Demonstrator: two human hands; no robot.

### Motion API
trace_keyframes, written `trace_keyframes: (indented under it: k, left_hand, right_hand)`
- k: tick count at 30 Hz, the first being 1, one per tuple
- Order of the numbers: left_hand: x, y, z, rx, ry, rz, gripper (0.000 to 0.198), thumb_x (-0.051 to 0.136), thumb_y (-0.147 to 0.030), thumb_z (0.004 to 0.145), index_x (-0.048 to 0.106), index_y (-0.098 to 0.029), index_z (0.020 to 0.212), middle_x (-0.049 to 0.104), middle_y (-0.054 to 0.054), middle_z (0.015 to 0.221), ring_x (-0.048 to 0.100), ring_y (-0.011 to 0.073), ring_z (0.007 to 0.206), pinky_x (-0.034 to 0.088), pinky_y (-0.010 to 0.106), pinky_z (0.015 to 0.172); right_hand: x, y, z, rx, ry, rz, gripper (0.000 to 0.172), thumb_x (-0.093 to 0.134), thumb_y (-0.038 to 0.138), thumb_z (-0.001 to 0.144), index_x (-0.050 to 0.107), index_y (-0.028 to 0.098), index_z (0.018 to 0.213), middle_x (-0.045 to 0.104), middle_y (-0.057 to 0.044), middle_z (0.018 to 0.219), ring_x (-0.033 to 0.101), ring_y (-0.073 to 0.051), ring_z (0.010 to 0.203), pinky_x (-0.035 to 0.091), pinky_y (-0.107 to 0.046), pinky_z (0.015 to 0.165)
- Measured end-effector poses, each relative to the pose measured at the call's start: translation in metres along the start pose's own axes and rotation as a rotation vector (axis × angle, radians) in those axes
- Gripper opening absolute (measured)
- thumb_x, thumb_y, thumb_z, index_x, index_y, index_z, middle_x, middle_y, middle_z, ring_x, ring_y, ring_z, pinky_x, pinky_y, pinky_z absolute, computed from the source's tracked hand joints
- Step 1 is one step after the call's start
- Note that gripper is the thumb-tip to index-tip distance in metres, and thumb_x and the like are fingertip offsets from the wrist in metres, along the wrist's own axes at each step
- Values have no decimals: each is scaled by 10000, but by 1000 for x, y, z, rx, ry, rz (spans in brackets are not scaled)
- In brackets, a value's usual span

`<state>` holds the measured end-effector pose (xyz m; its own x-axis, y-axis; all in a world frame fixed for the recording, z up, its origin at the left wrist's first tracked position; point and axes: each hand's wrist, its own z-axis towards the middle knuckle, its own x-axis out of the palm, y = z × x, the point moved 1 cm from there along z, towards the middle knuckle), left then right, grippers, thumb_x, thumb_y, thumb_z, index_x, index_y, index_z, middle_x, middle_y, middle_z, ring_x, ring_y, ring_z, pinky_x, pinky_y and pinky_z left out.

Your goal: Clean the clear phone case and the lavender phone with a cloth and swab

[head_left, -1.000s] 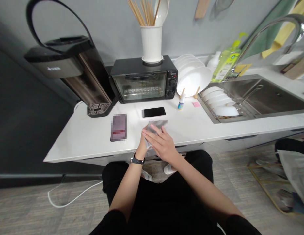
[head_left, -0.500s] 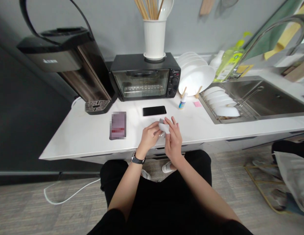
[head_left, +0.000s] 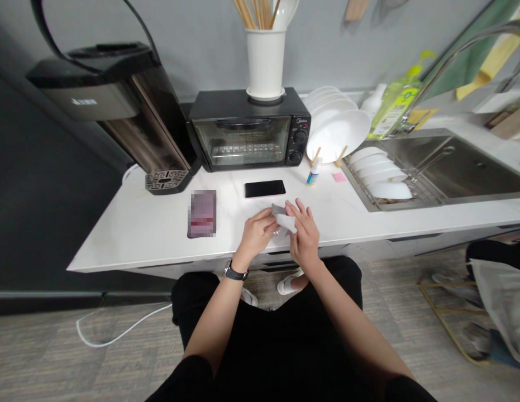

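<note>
Just over the counter's front edge, a thin whitish-grey cloth (head_left: 286, 222) is folded between my two hands. My left hand (head_left: 257, 231) is closed, its fingertips pinching at the cloth's left side. A small shiny, clear-looking thing (head_left: 277, 231) shows under those fingertips; its kind is too small to make out. My right hand (head_left: 305, 233) holds the cloth's right side between thumb and fingers, the fingers fairly straight. Behind the hands a black phone (head_left: 265, 188) lies flat. A small white-and-blue spray bottle (head_left: 313, 173) stands to the right of it.
On the left lie a purple pouch-like item (head_left: 202, 214), blurred, and a tall water dispenser (head_left: 138, 117). A toaster oven (head_left: 247, 139) carries a white utensil pot (head_left: 266, 64). Plates (head_left: 339, 134), a pink sticky note (head_left: 339, 177) and a sink (head_left: 464, 162) are to the right.
My right hand has shifted slightly to the right, and more of the cloth shows between the hands. My left hand stays almost in place.
</note>
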<state>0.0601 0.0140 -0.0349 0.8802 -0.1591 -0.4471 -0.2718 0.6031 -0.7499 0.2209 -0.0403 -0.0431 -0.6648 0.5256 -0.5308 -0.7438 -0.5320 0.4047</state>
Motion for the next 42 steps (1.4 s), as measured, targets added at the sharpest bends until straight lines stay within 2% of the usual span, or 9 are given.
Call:
trace_keyframes:
  k: [4,8,15,20,26,29,34,37,42]
  left_hand:
    - [0,-2,0,8,-18,-20,244,574,-272,1026,762,-196,890,766,106,1075,751,221,993,586,327,873]
    - [-1,7,-6,-25,-41,1,233,600,-308,1017,734,-170,885,771,105,951,743,230,904,587,329,838]
    - [1,13,-8,69,-68,7,260,662,-363,986,705,-180,807,732,76,852,712,216,781,569,319,702]
    - [2,7,-2,67,-28,83,261,574,-233,1025,730,-184,821,741,80,977,735,201,891,582,302,792]
    - [2,9,-3,65,-30,147,215,580,-163,989,752,-178,861,759,97,1015,756,222,916,608,325,786]
    - [5,20,-6,33,-42,135,173,601,-190,988,748,-177,899,767,87,927,756,227,872,617,327,782]
    - [7,31,-9,-30,-43,144,305,581,-260,1030,730,-160,783,726,62,747,704,189,694,594,296,710]
    - [5,22,-7,20,-13,146,234,614,-221,993,767,-165,825,777,86,932,748,215,843,617,314,787]
    - [3,7,-1,54,10,162,218,612,-196,1012,810,-210,922,791,81,1073,768,213,967,617,313,853]
  right_hand:
    - [5,35,1,220,-49,84,548,248,243,1122,413,242,1645,532,-118,1651,353,-272,1630,368,-585,1290]
    - [17,56,-8,28,-9,-22,535,331,284,1106,479,261,1620,547,-79,1644,220,-337,1672,198,-664,1340]
    - [13,5,-9,-292,42,2,534,270,344,1136,515,249,1601,652,-75,1548,421,-259,1596,277,-508,1353]
    - [3,-8,1,-59,-19,84,546,296,316,1139,372,270,1677,608,-109,1586,385,-318,1612,349,-662,1282]
    - [13,40,-1,219,-114,205,513,280,332,1148,476,267,1618,572,-113,1613,292,-342,1650,258,-700,1307]
    - [22,49,-10,34,-39,116,514,313,375,1138,514,255,1595,607,-105,1588,222,-361,1669,114,-739,1325]
    - [23,15,-19,-245,95,133,485,334,363,1129,580,278,1539,703,-87,1480,553,-271,1503,372,-562,1303]
    - [13,-6,-12,-183,12,121,514,294,364,1136,513,274,1593,679,-98,1507,557,-292,1500,433,-597,1256]
    - [11,13,-1,185,-120,189,474,283,329,1151,561,267,1531,693,-106,1468,361,-330,1622,238,-724,1300]
